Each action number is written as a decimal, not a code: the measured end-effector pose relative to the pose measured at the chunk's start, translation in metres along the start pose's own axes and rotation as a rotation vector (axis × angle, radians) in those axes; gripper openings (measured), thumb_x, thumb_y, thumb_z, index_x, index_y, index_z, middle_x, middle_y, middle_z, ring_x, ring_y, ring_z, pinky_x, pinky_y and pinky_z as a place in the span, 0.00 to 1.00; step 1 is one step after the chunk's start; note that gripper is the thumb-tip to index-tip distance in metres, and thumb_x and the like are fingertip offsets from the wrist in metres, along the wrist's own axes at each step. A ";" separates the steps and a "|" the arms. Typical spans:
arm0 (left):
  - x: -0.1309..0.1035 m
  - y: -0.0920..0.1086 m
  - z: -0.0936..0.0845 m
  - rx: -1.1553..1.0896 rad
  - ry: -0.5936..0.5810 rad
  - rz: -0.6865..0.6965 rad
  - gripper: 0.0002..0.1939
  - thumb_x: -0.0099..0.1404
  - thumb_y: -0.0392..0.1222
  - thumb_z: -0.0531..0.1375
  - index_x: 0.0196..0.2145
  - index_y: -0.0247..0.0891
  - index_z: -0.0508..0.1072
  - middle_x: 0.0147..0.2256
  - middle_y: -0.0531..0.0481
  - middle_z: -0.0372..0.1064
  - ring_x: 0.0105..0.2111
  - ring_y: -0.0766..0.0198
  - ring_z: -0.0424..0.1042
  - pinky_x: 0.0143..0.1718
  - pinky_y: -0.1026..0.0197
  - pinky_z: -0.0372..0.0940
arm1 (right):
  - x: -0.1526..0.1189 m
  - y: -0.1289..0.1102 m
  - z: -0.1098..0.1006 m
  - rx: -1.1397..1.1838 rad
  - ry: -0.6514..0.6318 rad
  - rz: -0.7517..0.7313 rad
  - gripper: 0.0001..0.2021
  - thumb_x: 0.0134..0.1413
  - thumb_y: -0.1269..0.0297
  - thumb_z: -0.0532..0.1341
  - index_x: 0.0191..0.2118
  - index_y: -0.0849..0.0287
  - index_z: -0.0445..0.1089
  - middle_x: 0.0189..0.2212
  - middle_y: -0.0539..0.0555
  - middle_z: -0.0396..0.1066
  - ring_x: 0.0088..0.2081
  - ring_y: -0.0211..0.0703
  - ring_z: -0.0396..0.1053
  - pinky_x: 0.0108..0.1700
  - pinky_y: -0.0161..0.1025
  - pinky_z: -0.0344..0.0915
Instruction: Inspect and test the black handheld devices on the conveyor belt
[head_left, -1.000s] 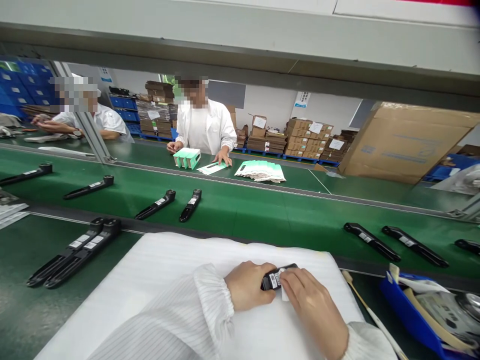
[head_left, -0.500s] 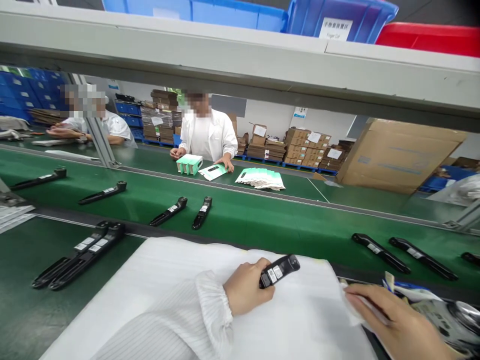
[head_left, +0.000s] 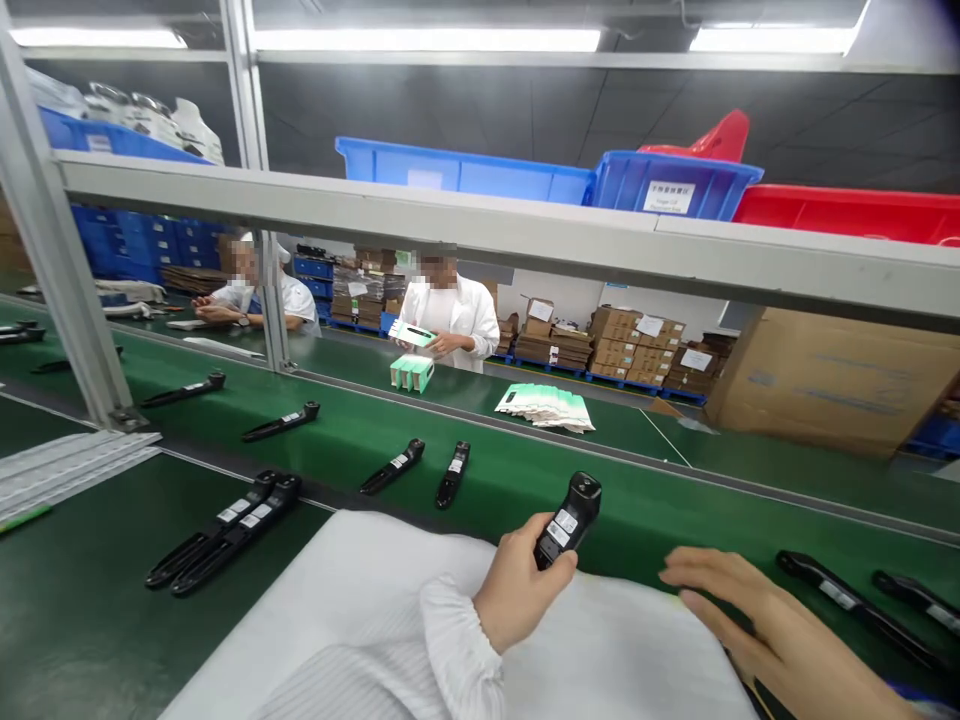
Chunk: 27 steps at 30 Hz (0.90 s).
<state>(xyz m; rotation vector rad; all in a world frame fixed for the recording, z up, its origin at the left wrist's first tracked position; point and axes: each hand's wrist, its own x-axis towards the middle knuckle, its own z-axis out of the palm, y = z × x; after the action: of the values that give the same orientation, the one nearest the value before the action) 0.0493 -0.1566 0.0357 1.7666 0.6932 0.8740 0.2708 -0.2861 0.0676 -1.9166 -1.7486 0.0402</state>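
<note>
So the left hand point(head_left: 521, 585) is clamped around the lower end of a black handle-shaped part point(head_left: 574, 515), thumb on the near side, that end mostly buried in the grip. The part sticks up out of the fist at a tilt, above the far edge of the white pad point(head_left: 637, 640), white labels toward the camera and the thick bent end up top. Right hand point(head_left: 765, 620) is well apart from it, open, fingers stretched out to the left, thumb spread away. It's near the pad's right side; can't tell if it's touching. Closest to it on the right is a black labelled part point(head_left: 862, 612). Off to the left, two more labelled parts point(head_left: 232, 540) lie side by side on the green counter point(head_left: 75, 630).
</note>
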 end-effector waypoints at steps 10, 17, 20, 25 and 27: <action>0.042 0.019 -0.028 -0.937 -0.183 -0.336 0.17 0.57 0.50 0.55 0.40 0.37 0.62 0.23 0.57 0.58 0.15 0.76 0.52 0.12 0.71 0.40 | 0.126 -0.072 0.022 0.838 0.050 0.098 0.20 0.43 0.48 0.60 0.42 0.53 0.71 0.39 0.55 0.71 0.42 0.50 0.67 0.40 0.42 0.64; 0.076 0.003 -0.042 -1.236 -0.225 -0.333 0.21 0.60 0.53 0.50 0.43 0.33 0.66 0.22 0.53 0.60 0.16 0.74 0.55 0.12 0.72 0.40 | 0.153 -0.078 0.054 1.291 0.172 0.164 0.18 0.42 0.52 0.64 0.41 0.52 0.70 0.33 0.51 0.67 0.33 0.40 0.64 0.31 0.34 0.63; 0.080 -0.005 -0.039 -1.246 -0.169 -0.334 0.21 0.60 0.52 0.50 0.43 0.33 0.67 0.23 0.53 0.60 0.16 0.74 0.56 0.12 0.72 0.40 | 0.152 -0.075 0.073 1.272 0.148 0.197 0.17 0.42 0.51 0.63 0.39 0.53 0.71 0.30 0.51 0.67 0.31 0.39 0.63 0.29 0.34 0.62; 0.084 -0.012 -0.032 -1.108 -0.073 -0.316 0.21 0.59 0.52 0.49 0.42 0.33 0.66 0.24 0.53 0.59 0.16 0.74 0.54 0.12 0.72 0.40 | 0.150 -0.067 0.089 1.153 0.128 0.245 0.20 0.42 0.47 0.61 0.38 0.55 0.72 0.30 0.52 0.68 0.29 0.39 0.63 0.26 0.34 0.59; 0.085 -0.015 -0.027 -0.877 0.079 -0.253 0.20 0.59 0.51 0.52 0.43 0.36 0.65 0.26 0.52 0.61 0.19 0.72 0.57 0.14 0.71 0.47 | 0.149 -0.068 0.092 1.122 0.074 0.265 0.22 0.43 0.45 0.59 0.39 0.56 0.72 0.32 0.54 0.70 0.31 0.42 0.65 0.27 0.35 0.60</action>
<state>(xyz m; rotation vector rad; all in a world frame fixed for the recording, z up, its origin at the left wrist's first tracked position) 0.0754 -0.0709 0.0486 0.8481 0.4572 0.8868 0.1980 -0.1134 0.0654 -1.2273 -1.0035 0.8393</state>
